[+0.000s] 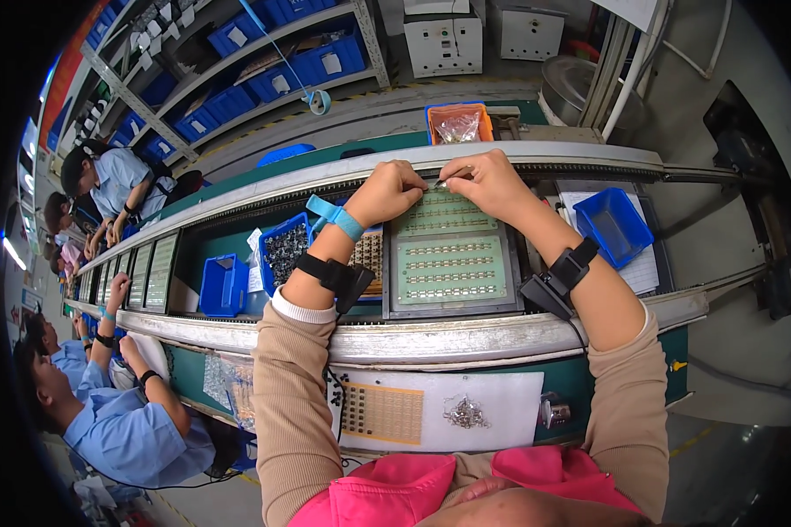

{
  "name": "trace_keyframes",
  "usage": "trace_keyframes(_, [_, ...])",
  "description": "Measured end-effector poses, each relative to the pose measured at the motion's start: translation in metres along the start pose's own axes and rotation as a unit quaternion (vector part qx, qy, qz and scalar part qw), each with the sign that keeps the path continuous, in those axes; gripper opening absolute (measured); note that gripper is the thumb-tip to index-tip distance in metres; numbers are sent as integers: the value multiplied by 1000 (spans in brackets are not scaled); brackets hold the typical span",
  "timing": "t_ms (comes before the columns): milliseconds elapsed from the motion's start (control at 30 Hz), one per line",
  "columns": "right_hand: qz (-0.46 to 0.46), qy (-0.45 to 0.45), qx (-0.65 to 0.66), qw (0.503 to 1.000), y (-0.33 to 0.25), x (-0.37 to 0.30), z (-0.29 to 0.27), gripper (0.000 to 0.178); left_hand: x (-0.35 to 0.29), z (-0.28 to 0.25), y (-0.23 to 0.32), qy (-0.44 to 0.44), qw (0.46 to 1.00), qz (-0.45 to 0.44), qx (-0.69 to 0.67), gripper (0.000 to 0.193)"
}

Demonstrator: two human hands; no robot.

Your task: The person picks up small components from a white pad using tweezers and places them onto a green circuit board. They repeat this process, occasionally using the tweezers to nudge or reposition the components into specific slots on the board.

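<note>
Two light-green circuit boards lie in a dark frame (388,285) on the conveyor, a far board (448,213) and a near board (453,269). Both carry rows of small metallic parts. My left hand (387,191) is at the far board's upper edge, its thumb and fingers pressed together; whatever they hold is hidden. Close beside it, my right hand (488,184) pinches a tiny dark piece too small to name, over that same edge. Left of the frame, partly behind my left forearm, are a tan grid of small parts (369,255) and a blue bin of black components (283,255).
Metal conveyor rails (413,342) run along both sides. Another blue bin (224,285) stands left, one (615,227) right, and an orange-rimmed bin (459,125) beyond. Nearer me, a white sheet (510,413) holds a tan panel (387,413) and loose metal pieces (466,413). Co-workers (123,430) sit left.
</note>
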State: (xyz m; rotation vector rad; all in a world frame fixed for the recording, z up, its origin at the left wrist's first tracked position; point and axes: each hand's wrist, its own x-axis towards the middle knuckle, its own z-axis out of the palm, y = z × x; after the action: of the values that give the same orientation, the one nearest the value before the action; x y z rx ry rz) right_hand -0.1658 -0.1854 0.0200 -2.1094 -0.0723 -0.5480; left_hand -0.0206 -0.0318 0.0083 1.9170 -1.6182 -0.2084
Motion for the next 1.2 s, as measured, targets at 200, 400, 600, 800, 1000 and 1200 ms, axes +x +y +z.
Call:
trace_keyframes(200, [-12, 14, 9, 1000, 1, 0, 1, 12, -1, 0, -1, 4, 1000, -2, -15, 16])
trace_keyframes(400, [0, -3, -10, 1000, -1, 0, -1, 13, 0, 1, -1, -2, 999, 4, -33, 17])
trace_keyframes(600, [-1, -3, -22, 1000, -1, 0, 0, 14, -1, -2, 0, -5, 999, -8, -34, 18])
trace_keyframes(800, [-8, -14, -34, 999, 0, 0, 1, 13, -1, -4, 1, -38, 999, -23, -32, 19])
trace_keyframes(1000, [-12, -9, -35, 999, 0, 1, 0, 13, -2, -5, -2, -40, 995, -36, -79, 20])
trace_keyframes(1200, [-1, -10, -38, 999, -4, -1, -1, 13, -2, -4, -2, -53, 994, -62, -69, 21])
